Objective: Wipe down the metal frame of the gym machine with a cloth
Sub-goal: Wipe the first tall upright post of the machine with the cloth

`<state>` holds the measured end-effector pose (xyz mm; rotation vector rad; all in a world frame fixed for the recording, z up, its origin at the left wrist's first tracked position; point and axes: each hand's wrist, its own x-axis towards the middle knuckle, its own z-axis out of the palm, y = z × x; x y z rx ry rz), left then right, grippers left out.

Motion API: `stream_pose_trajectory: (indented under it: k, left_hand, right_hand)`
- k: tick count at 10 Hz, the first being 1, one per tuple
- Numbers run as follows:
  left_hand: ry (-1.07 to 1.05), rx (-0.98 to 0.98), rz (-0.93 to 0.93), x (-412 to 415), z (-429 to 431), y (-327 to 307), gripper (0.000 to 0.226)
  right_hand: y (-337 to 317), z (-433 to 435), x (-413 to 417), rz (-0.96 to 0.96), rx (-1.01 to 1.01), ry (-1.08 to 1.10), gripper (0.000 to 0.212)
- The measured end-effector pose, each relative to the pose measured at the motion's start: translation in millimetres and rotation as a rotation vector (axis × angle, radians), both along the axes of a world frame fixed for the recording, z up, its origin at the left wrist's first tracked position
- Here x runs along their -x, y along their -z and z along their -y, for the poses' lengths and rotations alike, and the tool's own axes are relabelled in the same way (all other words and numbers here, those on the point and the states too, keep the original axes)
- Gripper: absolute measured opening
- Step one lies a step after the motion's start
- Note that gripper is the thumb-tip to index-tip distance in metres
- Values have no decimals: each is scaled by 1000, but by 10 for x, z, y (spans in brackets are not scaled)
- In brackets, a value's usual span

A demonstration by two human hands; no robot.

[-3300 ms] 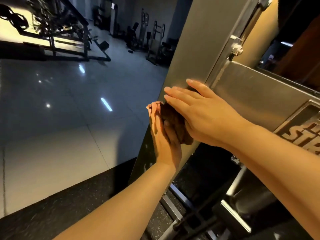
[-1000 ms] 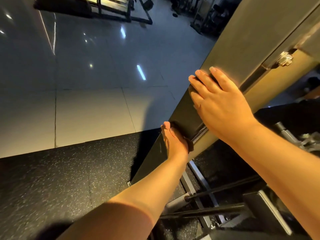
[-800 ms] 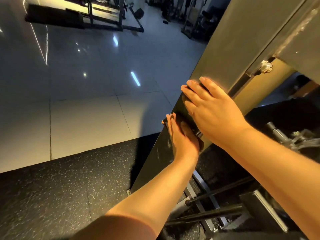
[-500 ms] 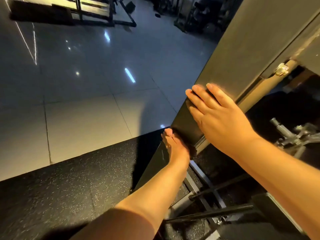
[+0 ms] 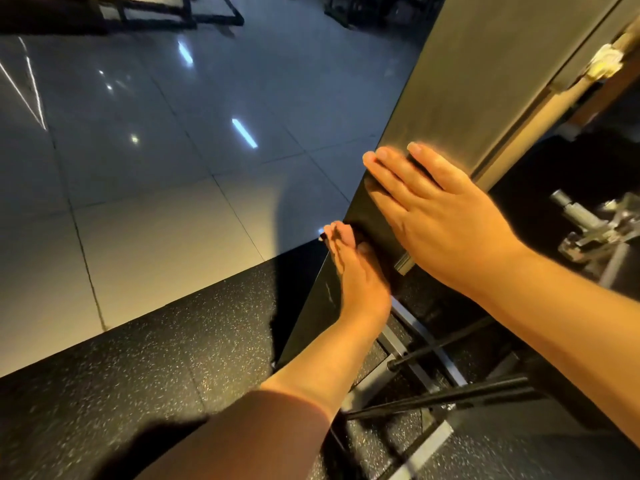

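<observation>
Entry: grey brushed-metal upright frame (image 5: 485, 81), standing on black speckled mat (image 5: 138, 393). My right hand (image 5: 446, 223), fingers straight, flat on its face. My left hand (image 5: 356, 275), fingers extended, pressing its left edge; cloth indiscernible.

Dim gym interior; warm amber light on both bare arms. Right hand (image 5: 446, 216) brightest, soft glow haloing its fingertips (image 5: 415, 148) against brushed grey metal frame panel (image 5: 485, 81). Panel below those fingers drops to near-black shadow. Left hand (image 5: 356, 271) half shaded, fingers streaked dark. Glossy pale tiled floor (image 5: 156, 150), left of fingers, shows cool white lamp glints and streaks. Rounded shadow lies just beyond left fingertips. Speckled black rubber mat (image 5: 138, 375) grainy. Straight lines bow at edges; fingertips slightly soft.
</observation>
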<state>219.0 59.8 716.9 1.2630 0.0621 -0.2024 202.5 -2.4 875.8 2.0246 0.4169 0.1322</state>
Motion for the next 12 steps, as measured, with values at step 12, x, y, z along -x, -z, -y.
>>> stream_pose_trajectory:
  k: [12]
  left_hand:
    - [-212,-128,1084,-502,41,1922,68]
  right_hand:
    - [1442,261,-405,473,-225,-393,56]
